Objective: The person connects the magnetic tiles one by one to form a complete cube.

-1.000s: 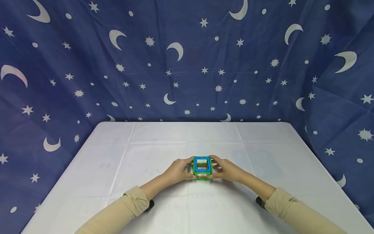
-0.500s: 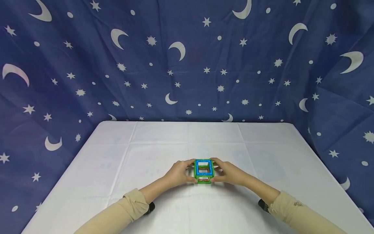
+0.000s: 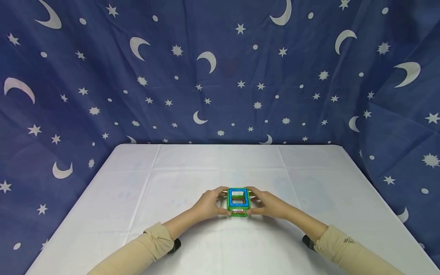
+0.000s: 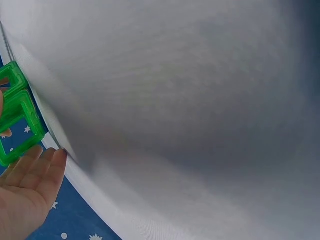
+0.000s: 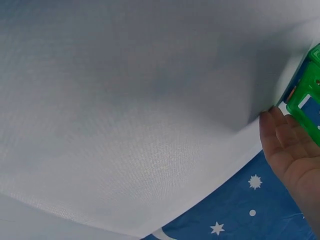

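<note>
A small cube of magnetic tiles (image 3: 238,205) stands over the white table right of the middle in the head view, with a blue frame on top, green frames on its sides and a red-orange one low down. My left hand (image 3: 207,203) grips its left side, thumb at the near corner and fingers at the far one. On the opposite side my right hand (image 3: 269,204) holds it the same way. A green side tile (image 4: 33,117) shows at the left wrist view's edge, above the fingers. The right wrist view has another green tile (image 5: 299,94) beside the hand.
A white cloth (image 3: 178,160) with fold lines covers the table. Behind it hangs a dark blue curtain (image 3: 227,65) patterned with moons and stars, reaching round both sides. A black wrist strap (image 3: 308,242) shows below the right sleeve (image 3: 347,248).
Both hands have brought the cube slightly closer to the person, mostly in the first half second. Their grip looks the same, and the head view has shifted a little.
</note>
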`<state>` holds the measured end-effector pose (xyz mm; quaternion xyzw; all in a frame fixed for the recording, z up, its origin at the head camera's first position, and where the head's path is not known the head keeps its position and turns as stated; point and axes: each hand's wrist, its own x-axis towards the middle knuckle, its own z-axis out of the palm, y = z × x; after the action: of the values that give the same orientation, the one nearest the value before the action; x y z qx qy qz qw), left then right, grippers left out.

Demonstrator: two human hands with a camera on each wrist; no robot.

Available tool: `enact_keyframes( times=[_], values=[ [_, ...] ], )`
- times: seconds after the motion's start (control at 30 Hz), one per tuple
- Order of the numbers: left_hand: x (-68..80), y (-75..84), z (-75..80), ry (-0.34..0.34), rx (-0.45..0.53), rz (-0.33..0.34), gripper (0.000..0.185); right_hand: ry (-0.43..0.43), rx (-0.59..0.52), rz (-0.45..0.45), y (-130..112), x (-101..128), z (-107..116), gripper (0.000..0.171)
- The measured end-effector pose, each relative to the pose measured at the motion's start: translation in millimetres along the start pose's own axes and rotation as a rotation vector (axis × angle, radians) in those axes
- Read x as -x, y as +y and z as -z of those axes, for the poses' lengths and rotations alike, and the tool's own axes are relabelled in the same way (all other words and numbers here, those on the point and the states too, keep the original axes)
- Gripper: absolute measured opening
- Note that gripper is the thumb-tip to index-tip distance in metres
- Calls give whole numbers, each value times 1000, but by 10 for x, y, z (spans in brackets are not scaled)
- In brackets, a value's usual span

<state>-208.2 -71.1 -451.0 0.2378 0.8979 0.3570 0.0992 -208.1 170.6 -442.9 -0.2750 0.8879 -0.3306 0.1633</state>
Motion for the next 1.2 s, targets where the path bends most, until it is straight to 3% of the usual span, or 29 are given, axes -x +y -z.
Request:
enact_keyframes(
  times=[0.33, 0.57, 0.7, 0.9, 1.07, 1.2],
  values=[
    [54, -7, 5, -15, 11, 7, 77, -50, 4, 17, -31, 7, 47, 74],
    [90, -28, 21, -22, 13, -25, 73, -41, 27, 5, -10, 31, 94, 74],
    [168, -65, 36, -5, 15, -31, 58, -28, 53, -1, -4, 74, 121, 63],
    [218, -73, 15, 37, 30, -30, 30, 44, 139, 30, -6, 115, 51, 33],
    [149, -51, -56, 13, 0, -33, 29, 43, 138, 73, -5, 101, -79, 19],
    [88, -58, -99, 29, -39, -31, 23, 50, 75, 78, -22, 61, -130, 20]
  ],
)
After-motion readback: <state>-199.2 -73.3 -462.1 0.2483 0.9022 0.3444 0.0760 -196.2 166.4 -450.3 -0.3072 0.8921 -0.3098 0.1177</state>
